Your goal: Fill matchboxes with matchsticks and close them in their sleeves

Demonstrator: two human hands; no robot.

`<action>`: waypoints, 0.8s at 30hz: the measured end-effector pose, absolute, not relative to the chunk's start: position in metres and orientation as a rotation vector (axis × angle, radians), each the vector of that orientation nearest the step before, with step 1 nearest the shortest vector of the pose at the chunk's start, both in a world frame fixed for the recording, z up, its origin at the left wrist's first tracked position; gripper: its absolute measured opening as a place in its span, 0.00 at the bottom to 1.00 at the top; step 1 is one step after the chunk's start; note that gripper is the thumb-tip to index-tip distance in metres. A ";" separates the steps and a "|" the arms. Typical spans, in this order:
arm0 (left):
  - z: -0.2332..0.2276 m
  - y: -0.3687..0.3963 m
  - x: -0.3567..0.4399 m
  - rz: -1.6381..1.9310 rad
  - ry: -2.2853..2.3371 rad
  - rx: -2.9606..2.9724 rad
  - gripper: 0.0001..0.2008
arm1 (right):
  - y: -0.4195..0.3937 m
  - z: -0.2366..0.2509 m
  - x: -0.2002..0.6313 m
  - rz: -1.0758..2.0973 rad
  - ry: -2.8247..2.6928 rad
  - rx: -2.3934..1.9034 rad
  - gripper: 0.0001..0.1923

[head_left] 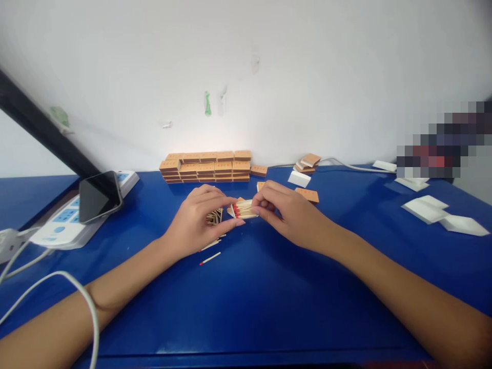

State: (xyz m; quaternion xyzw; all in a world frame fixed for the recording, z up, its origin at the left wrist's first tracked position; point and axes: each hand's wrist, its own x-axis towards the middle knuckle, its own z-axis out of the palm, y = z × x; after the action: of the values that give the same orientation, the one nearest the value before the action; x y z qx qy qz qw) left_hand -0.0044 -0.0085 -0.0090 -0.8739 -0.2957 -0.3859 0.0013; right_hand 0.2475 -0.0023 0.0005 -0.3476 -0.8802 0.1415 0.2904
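A small white matchbox tray [249, 216] full of red-headed matches [242, 209] is between my two hands, over the middle of the table. My left hand [196, 218] grips the tray's left end between thumb and forefinger. At its right end my right hand [286, 212] has its fingers pinched on the matches' plain ends. Loose matches [214, 218] lie in a pile behind my left fingers, partly hidden. One single match [210, 258] rests nearer to me on the blue table.
Stacked matchboxes [205, 169] line the wall. Box covers and white trays [299, 178] lie behind my right hand, with more white trays [425, 209] far right. A phone [100, 197] leans on a power strip [57, 230]. A white cable [92, 307] crosses my left forearm.
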 end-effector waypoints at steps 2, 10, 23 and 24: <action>-0.009 -0.009 -0.004 -1.204 -0.927 -2.754 0.18 | -0.002 0.000 0.247 0.390 -2.344 -0.916 0.05; -0.008 -0.010 -0.004 -1.175 -0.907 -2.789 0.18 | -0.004 0.001 0.246 0.364 -2.306 -0.928 0.03; -0.010 -0.010 -0.003 -1.128 -0.898 -2.790 0.18 | -0.007 -0.003 0.245 0.241 -2.363 -0.976 0.05; -0.010 -0.010 -0.003 -1.127 -0.896 -2.790 0.18 | -0.008 -0.003 0.245 0.236 -2.356 -0.963 0.05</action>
State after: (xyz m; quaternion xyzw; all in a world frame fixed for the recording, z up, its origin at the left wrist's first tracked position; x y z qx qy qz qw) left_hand -0.0027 -0.0099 -0.0101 -0.8887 -0.2853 -0.3590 0.0011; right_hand 0.2448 -0.0078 -0.0027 -0.3606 -0.8826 0.0884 0.2884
